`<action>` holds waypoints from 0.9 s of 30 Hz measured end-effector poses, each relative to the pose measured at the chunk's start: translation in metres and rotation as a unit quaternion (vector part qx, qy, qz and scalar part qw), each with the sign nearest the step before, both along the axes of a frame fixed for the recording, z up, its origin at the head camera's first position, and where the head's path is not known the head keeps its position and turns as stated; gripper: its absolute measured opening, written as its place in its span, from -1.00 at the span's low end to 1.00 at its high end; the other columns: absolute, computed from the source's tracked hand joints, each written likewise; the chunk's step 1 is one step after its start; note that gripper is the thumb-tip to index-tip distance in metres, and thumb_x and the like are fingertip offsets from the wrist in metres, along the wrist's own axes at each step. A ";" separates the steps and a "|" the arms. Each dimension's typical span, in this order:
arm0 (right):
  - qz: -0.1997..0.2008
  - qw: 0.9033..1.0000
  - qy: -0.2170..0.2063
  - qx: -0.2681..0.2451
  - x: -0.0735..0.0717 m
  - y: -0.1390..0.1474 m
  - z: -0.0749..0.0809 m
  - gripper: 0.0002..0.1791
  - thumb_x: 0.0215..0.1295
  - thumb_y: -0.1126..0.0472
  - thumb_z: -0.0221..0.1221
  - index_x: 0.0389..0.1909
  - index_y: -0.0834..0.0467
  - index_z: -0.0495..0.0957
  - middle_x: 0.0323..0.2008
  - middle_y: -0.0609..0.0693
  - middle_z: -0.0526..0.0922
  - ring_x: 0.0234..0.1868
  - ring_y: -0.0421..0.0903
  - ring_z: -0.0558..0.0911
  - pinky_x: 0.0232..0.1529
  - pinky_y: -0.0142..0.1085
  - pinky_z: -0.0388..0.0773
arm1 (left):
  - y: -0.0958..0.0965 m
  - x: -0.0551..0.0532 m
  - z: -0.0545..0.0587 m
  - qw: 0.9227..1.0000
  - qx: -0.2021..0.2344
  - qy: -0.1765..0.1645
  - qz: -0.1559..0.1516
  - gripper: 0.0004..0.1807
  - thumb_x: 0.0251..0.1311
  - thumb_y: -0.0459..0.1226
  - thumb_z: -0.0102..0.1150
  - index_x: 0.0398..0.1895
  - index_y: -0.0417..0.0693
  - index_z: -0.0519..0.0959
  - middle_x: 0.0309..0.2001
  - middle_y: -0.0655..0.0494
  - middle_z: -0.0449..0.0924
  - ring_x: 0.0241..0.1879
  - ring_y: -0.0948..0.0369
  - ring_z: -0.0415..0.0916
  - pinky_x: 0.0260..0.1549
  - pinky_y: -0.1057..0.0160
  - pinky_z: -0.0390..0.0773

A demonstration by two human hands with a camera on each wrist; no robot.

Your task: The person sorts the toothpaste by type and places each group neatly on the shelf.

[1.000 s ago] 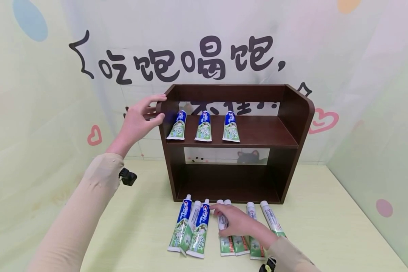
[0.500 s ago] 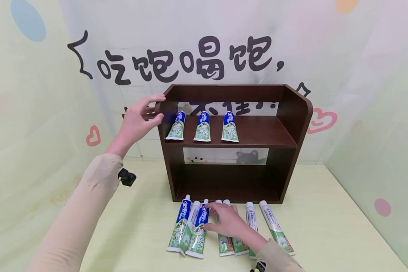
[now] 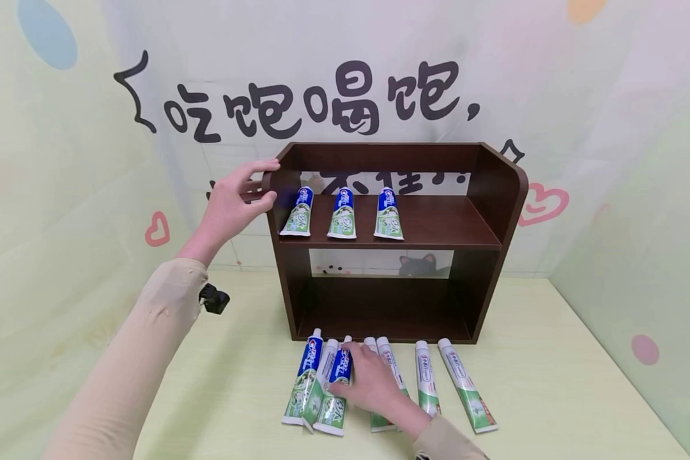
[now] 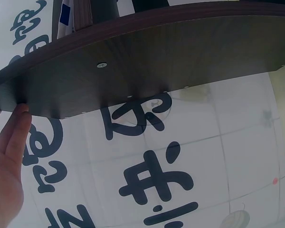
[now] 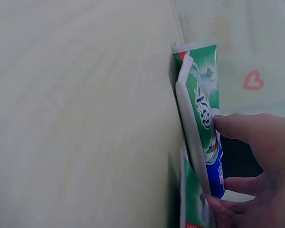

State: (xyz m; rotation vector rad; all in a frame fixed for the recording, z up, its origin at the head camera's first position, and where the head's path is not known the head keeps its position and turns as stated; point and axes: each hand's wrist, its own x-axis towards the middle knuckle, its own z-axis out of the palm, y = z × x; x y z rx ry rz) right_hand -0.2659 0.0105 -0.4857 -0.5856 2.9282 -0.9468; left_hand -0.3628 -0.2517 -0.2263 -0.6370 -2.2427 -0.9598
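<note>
1. Fingers of my right hand pinched a blue-and-green tube at the lower middle of the frame; how firmly, I couldn't tell.
2. That tube crowded a white-and-green tube on its left side, so lifting could, I judged, have dragged the neighbour askew.
3. My knuckles sat close over a white pair to the right; a low sweep might have scattered them.
4. With the hold nearer the cap, the free tail could have swung down and twisted the tube loose.
5. Left hand gripped the side panel of the brown shelf, left of frame centre; a careless tug might have jolted the three shelved tubes over the front edge.
</note>
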 end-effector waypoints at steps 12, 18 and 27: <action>0.006 0.999 -0.003 0.045 0.003 -0.001 0.002 0.03 0.00 -0.35 0.35 0.45 0.01 0.24 0.30 0.24 0.47 0.29 0.24 0.49 0.28 0.23 0.44 | 0.000 0.000 0.000 1.000 -0.002 -0.003 0.001 -0.48 0.23 -0.33 0.24 0.27 0.18 0.51 0.33 0.23 0.49 0.02 0.01 0.70 -0.05 0.47 0.66; 0.026 0.999 -0.017 0.041 0.001 0.003 0.006 0.03 -0.04 -0.22 0.44 0.45 0.00 0.24 0.27 0.24 0.50 0.24 0.23 0.53 0.24 0.20 0.49 | 0.001 -0.001 0.000 1.000 0.000 -0.001 -0.008 -0.48 0.23 -0.34 0.24 0.27 0.12 0.51 0.33 0.21 0.49 0.01 0.00 0.70 -0.05 0.48 0.65; 0.031 0.998 -0.057 -0.006 0.006 -0.001 0.010 0.06 -0.06 0.02 0.49 0.49 0.04 0.18 0.28 0.36 0.42 0.14 0.23 0.58 0.10 0.15 0.61 | 0.000 -0.003 0.000 1.000 0.001 0.003 -0.004 -0.47 0.22 -0.36 0.24 0.27 0.13 0.52 0.34 0.21 0.48 0.01 -0.02 0.70 -0.09 0.55 0.63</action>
